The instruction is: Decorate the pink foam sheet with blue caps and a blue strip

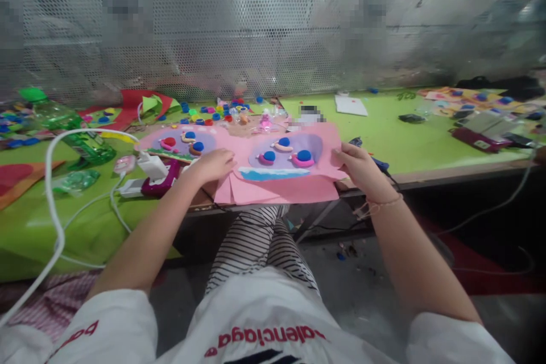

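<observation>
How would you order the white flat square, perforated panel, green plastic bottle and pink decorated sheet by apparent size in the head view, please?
1. Perforated panel
2. Pink decorated sheet
3. Green plastic bottle
4. White flat square, perhaps shrunk by distance

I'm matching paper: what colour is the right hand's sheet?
The sheet is mainly pink, best seen in the head view.
</observation>
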### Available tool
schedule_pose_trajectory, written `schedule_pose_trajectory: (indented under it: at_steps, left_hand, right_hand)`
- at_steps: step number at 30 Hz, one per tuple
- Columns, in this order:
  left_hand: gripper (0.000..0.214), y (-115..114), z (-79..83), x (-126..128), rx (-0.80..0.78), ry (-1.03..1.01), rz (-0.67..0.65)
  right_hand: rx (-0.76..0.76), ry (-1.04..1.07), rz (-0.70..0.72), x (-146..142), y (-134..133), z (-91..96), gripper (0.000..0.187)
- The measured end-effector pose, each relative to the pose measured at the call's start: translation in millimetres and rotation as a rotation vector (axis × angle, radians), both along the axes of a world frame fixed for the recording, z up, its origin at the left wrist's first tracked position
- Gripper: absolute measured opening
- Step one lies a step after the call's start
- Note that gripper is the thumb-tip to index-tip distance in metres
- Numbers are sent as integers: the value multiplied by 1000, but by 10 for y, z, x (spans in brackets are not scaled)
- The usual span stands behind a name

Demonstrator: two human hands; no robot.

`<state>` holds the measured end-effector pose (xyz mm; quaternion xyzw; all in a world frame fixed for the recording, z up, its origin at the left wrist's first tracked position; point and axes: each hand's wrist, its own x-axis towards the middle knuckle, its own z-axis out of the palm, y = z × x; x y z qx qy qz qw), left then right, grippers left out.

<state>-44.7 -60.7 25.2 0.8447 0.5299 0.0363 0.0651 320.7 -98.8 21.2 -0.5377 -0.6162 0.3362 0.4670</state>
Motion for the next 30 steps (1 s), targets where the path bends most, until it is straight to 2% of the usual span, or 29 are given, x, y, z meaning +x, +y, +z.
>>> schedule_pose_trajectory:
  at_steps: [3,7,9,12,15,17,18,23,30]
  left_hand:
    - [43,-184,-59,52,41,91,-22]
    - [47,-359,-140,159,134,157,1]
    - [48,-407,-178,217,172,186,16]
    - [50,-440,-224,276,212,193,38]
    - [52,-444,-258,287,223,160,47]
    - [52,-445,-276,281,229,140,60]
    - [51,-447,-285,278,234,133,67]
    - [43,-482,-308,284,250,100,99]
    - [36,-492,-335,269,277,69,87]
  right_hand:
    - [-65,-295,-80,121,64,-26,27]
    - [-139,-884,-172,223,78,26,28]
    - [-151,-1040,-231,210,81,87,28]
    - [-23,-1121,-256,108,174,182,31]
    - [135,-1112,-48,-51,445,248,46]
    - [158,-1127,70,-154,714,266,53]
    - [143,-1141,113,-198,860,267,56]
    - [-4,-1202,96,-295,1453,211,61]
    - [-111,-1257,45,-228,1717,126,46]
